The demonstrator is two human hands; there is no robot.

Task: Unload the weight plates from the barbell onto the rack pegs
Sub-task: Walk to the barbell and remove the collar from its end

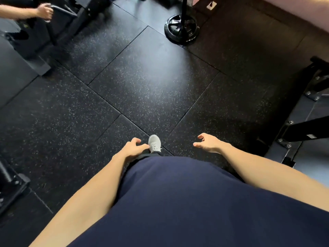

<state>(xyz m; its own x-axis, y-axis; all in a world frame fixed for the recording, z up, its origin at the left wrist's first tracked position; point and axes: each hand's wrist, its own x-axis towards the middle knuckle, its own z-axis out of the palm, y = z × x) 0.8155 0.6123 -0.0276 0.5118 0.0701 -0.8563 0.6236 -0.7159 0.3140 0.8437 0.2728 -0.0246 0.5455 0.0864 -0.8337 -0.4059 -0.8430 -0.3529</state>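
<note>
I look straight down at a black speckled rubber floor. My left hand (132, 147) hangs in front of my body with loosely curled fingers and holds nothing. My right hand (207, 142) hangs a little to the right, fingers relaxed, also holding nothing. A black weight plate (182, 29) lies flat on the floor at the top centre, with a dark upright post rising from its middle. No barbell or rack pegs can be made out.
Another person's hand (44, 11) grips a dark bar at the top left, beside black equipment. A black bolted rack base (306, 129) sits at the right. Another frame foot (10, 184) is at the lower left. My grey shoe (154, 143) points forward.
</note>
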